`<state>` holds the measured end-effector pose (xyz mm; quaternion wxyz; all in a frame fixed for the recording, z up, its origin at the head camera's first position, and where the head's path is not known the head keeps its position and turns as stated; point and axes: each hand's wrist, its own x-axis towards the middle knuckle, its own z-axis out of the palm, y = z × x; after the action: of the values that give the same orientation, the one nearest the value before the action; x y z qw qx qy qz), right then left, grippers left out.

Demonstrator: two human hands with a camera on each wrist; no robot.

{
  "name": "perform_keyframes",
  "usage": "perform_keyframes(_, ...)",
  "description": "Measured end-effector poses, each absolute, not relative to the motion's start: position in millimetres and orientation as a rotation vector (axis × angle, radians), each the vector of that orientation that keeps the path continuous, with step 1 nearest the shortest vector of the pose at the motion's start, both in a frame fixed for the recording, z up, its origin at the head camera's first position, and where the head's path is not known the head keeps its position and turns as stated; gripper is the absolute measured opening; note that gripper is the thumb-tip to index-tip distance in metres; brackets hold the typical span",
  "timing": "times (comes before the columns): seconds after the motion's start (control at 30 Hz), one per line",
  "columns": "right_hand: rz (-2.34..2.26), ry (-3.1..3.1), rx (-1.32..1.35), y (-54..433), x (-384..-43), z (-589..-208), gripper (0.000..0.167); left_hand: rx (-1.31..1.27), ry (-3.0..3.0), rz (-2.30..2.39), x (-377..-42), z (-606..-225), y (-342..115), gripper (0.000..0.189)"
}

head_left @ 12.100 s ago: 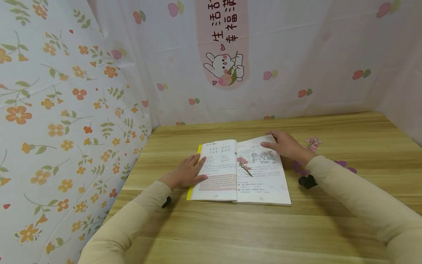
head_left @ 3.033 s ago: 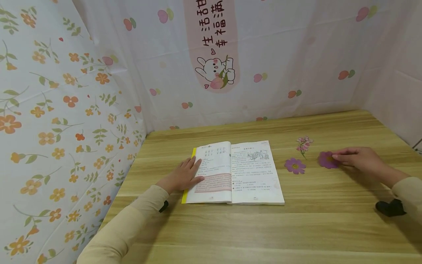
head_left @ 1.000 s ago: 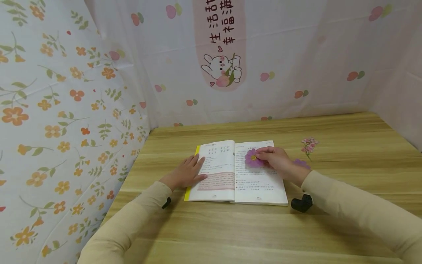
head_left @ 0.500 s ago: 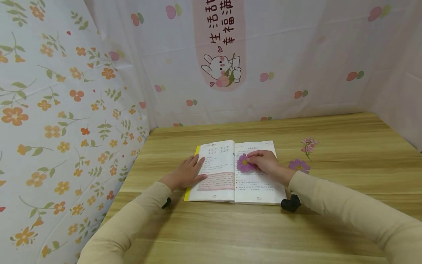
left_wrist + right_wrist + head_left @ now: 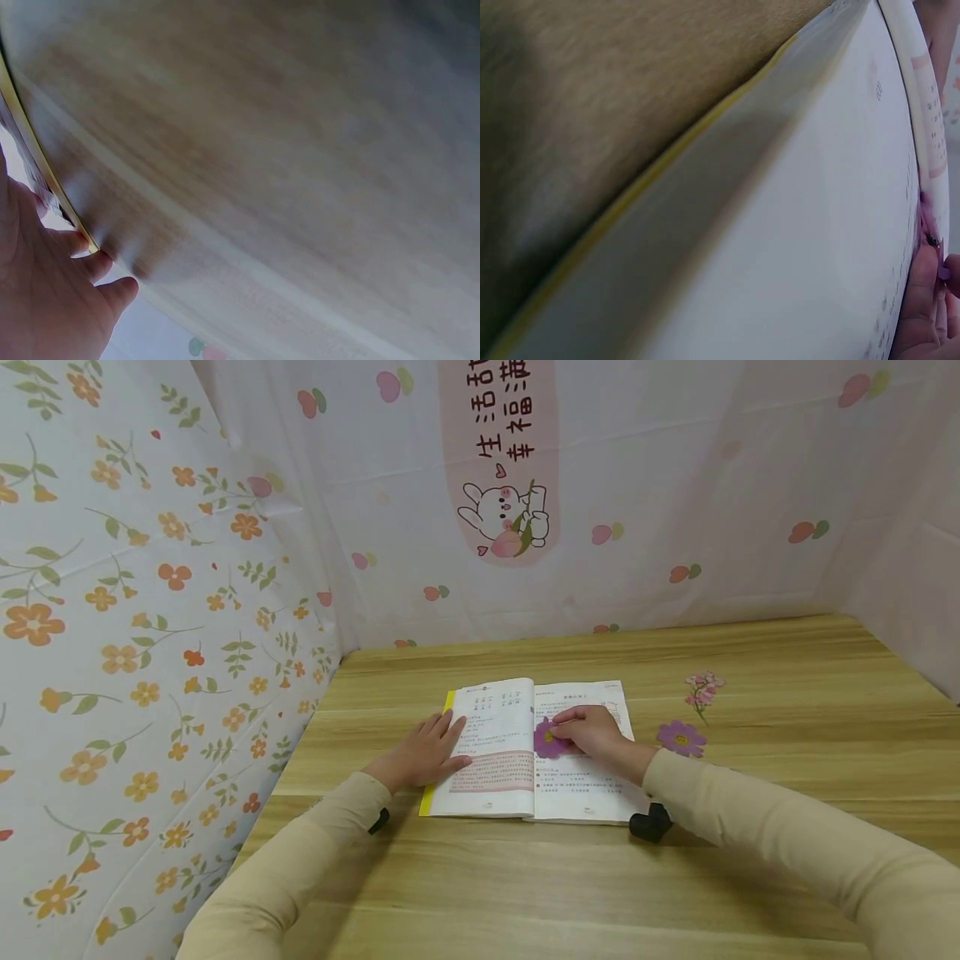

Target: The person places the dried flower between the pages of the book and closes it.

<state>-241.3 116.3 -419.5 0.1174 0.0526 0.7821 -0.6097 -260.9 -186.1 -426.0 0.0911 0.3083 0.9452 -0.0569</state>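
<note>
An open book (image 5: pixel 487 785) with a yellow cover edge lies on the wooden table. My left hand (image 5: pixel 423 752) rests on its left page near the outer edge, fingers extended. Over the right page, beside the centre fold, my right hand (image 5: pixel 600 733) pinches a flat purple flower (image 5: pixel 547 740) with a yellow centre. In the right wrist view the flower (image 5: pixel 928 217) shows edge-on between thumb and fingers, right at the page. The left wrist view has the left hand (image 5: pixel 52 285) at the book's yellow edge.
Right of the book lie a second purple flower (image 5: pixel 681 738) and, farther back, a pink flower sprig (image 5: pixel 703 693). Patterned cloth (image 5: pixel 652 468) hangs behind the table (image 5: pixel 480 893) and along its left side.
A pink sprig seen earlier on the right page no longer shows. My right hand took the purple flower from the table at right and carried it left to the fold. Left hand stays.
</note>
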Motion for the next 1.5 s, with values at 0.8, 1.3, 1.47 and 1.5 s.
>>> perform_keyframes(0.8, -1.469, 2.637, -0.209, 135.3, -240.9, -403.4, 0.021, 0.93, 2.797, -0.167, -260.6, -424.6, -187.0, 0.08)
perform_keyframes(1.3, -1.091, 2.926, -0.536, 181.6, -262.9, -396.4, 0.038, 0.913, 2.796, -0.161, -261.6, -425.3, -186.3, 0.081)
perform_keyframes(1.47, -0.851, 2.993, -0.702, 197.0, -272.9, -402.9, 0.048, 0.915, 2.796, -0.161, -261.5, -425.7, -186.6, 0.081)
perform_keyframes(1.5, -0.798, 2.998, -0.745, 199.5, -274.3, -403.8, 0.051, 0.914, 2.796, -0.16, -261.7, -425.9, -186.7, 0.081)
